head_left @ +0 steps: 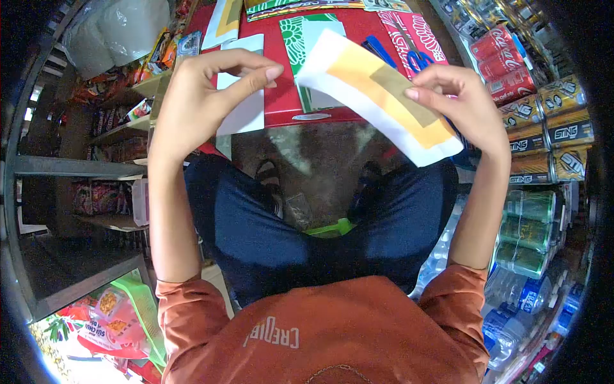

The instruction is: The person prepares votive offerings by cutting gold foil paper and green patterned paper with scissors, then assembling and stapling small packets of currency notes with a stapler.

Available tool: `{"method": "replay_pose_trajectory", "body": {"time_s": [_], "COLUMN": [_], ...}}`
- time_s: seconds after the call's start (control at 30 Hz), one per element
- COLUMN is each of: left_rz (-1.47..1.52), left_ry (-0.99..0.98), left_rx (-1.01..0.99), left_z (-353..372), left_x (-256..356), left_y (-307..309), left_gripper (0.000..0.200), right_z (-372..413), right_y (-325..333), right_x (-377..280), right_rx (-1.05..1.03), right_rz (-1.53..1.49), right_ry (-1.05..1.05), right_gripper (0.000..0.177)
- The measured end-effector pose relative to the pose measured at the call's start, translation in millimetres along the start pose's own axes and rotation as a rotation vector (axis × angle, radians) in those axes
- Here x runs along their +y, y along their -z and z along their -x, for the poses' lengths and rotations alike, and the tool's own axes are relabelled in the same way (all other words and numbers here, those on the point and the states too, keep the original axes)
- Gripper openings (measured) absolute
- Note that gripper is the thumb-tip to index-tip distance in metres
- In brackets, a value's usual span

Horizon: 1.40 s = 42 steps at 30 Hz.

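Observation:
My right hand pinches the right part of a white and yellow paper strip between thumb and fingers. The strip bends slightly and hangs in the air over the front edge of the red table. My left hand is raised to the left, apart from the strip, its thumb pressed to curled fingers; whatever is between them, if anything, is hidden. Beneath it lies a white paper. A green patterned paper, partly under a white sheet, rests between my hands. Blue-handled scissors lie near my right hand.
A blue object and a pink patterned paper lie on the table. Shelves with snack packets stand left. Stacked drink cans and water bottles line the right side. My knees are below the table edge.

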<state>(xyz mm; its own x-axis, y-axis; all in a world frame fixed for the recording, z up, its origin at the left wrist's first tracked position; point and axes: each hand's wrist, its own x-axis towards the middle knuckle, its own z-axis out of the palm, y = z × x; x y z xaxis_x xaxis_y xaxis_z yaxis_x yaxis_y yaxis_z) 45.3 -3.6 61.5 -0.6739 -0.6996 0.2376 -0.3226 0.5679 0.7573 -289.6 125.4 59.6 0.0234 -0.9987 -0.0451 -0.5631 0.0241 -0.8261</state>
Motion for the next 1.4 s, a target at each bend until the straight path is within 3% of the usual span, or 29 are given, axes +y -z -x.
{"method": "replay_pose_trajectory", "body": {"time_s": [0.1,0.23,0.3,0.37,0.43,0.53,0.63,0.67,0.8,1.23,1.4], "left_rz": [0.167,0.259,0.241,0.236,0.224,0.01,-0.107,-0.141,-0.238,-0.353,-0.319], "left_ry": [-0.041,-0.147,-0.098,-0.15,-0.063,-0.079,-0.075,-0.093,-0.141,-0.196,-0.218], "left_rx": [0.164,0.337,0.327,0.387,0.319,0.328,0.231,0.221,0.181,0.098,0.027], "left_z": [-12.4,-40.3,-51.4,-67.0,-68.2,-67.9,-55.6,-53.6,-48.6,-48.6,-46.7], "left_x": [-20.1,-34.6,-37.9,-56.4,-63.9,-91.5,-104.2,-107.0,-105.8,-109.4,-104.6], "left_y": [-13.8,-29.0,-34.6,-48.6,-60.6,-84.4,-95.2,-98.4,-105.4,-120.0,-111.8], "left_gripper": [0.023,0.027,0.032,0.03,0.033,0.035,0.037,0.039,0.043,0.05,0.064], "right_z": [-32.2,-72.4,-95.1,-113.2,-128.2,-144.4,-147.0,-145.5,-140.7,-130.5,-127.6], "right_y": [-4.7,-33.3,-50.9,-65.0,-76.0,-87.8,-94.8,-90.7,-88.6,-89.9,-83.8], "right_x": [19.8,23.1,39.8,49.4,65.8,84.4,91.0,90.2,79.8,67.3,61.9], "right_rx": [-0.003,0.169,0.185,0.23,0.264,0.322,0.373,0.365,0.438,0.424,0.417], "right_rz": [-0.19,-0.452,-0.63,-0.574,-0.567,-0.525,-0.304,-0.045,0.192,0.303,0.306], "right_ry": [0.024,-0.151,-0.178,-0.212,-0.226,-0.213,-0.092,-0.14,-0.122,-0.056,-0.034], "right_gripper": [0.02,0.03,0.031,0.03,0.029,0.03,0.035,0.04,0.04,0.034,0.036]}}
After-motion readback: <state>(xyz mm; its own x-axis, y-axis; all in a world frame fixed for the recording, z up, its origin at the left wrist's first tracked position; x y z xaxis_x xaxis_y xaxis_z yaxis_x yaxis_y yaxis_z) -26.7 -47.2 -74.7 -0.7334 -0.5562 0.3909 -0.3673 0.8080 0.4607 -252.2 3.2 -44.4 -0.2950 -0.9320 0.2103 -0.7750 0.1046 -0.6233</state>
